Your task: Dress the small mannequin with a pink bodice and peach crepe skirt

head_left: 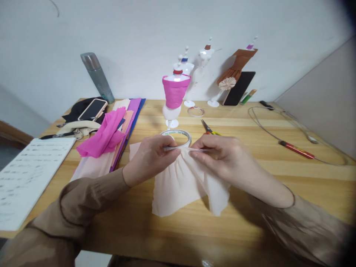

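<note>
My left hand [155, 154] and my right hand [219, 152] both pinch the top edge of a pale cream fabric piece [180, 185], which hangs in gathers over the table's middle. A thin white strip runs along that edge between my fingers. Just behind my hands lies a roll of tape [187, 139] with green print inside its ring. Scissors [208, 128] with yellow and red handles are partly hidden behind my right hand. Beyond the tape stands a small mannequin [171, 113] wearing a pink fabric top [175, 91].
More small mannequins [205, 66] stand by the wall, one in a brown dress [241, 61] beside a dark tablet [239, 89]. Coloured fabrics [104, 135], a phone [93, 109], a flask [97, 78] and a paper pad [33, 174] lie left. A red tool with a cord [296, 149] is right.
</note>
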A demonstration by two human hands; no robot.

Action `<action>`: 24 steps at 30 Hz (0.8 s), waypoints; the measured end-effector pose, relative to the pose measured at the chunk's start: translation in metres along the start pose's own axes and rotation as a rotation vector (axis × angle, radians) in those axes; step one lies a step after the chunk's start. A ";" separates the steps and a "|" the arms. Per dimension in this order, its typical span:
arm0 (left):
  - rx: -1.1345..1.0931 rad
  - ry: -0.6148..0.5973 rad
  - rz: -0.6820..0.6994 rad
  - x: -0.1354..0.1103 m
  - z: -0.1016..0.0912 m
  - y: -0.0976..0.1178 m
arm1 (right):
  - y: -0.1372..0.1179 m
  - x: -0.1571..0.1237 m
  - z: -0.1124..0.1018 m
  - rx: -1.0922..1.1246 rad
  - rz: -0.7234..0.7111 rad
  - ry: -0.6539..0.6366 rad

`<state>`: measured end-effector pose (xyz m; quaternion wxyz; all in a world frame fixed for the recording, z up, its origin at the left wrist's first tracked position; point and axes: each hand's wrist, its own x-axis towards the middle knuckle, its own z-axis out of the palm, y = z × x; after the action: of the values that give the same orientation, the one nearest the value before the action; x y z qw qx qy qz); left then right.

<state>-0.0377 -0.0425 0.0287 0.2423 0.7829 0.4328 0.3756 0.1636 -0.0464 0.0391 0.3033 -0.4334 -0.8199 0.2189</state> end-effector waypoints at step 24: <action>0.069 -0.002 0.067 -0.004 0.001 0.001 | -0.003 -0.006 0.012 0.123 0.031 0.085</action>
<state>-0.0377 -0.0468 0.0273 0.2030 0.8051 0.4187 0.3678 0.1567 -0.0541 0.0306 0.3606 -0.4354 -0.7845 0.2549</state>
